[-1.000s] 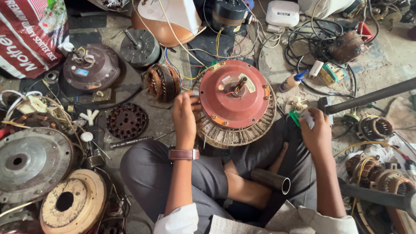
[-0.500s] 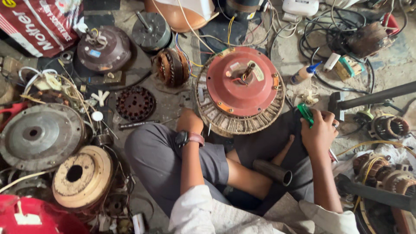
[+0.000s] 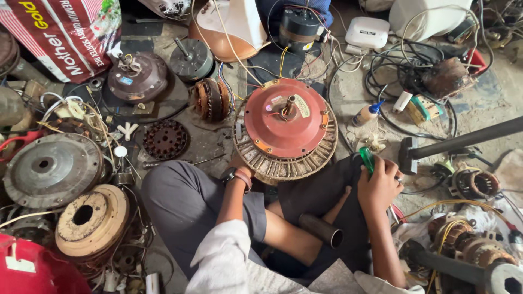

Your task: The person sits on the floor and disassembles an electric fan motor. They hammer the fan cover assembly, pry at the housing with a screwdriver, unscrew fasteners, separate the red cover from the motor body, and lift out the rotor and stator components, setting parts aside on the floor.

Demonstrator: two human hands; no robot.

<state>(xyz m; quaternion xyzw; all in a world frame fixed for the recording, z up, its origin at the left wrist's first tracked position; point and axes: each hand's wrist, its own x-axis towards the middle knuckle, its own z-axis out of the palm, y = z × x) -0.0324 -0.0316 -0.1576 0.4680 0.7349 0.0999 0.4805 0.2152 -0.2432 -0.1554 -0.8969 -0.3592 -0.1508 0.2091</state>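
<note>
A round fan motor (image 3: pixel 283 125) with a red cover and a ribbed metal rim rests on the floor against my crossed legs. My left hand (image 3: pixel 238 162), with a watch on the wrist, grips the motor's near left rim, its fingers mostly hidden beneath it. My right hand (image 3: pixel 379 185) rests on my right knee, closed around a green-handled screwdriver (image 3: pixel 366 159) that points toward the motor's right edge. A short dark metal pipe (image 3: pixel 321 230) lies in my lap.
Motor parts crowd the floor: a copper-wound stator (image 3: pixel 211 99), a dark housing (image 3: pixel 136 76), a grey disc (image 3: pixel 52 169), a rusty disc (image 3: pixel 92 218). A small glue bottle (image 3: pixel 366 113), tangled cables and a black bar (image 3: pixel 463 142) lie to the right. A printed sack (image 3: pixel 60 32) sits far left.
My left hand slid from the motor's left side down to its near rim. My right hand kept the screwdriver and stayed by the knee. The view shifted slightly.
</note>
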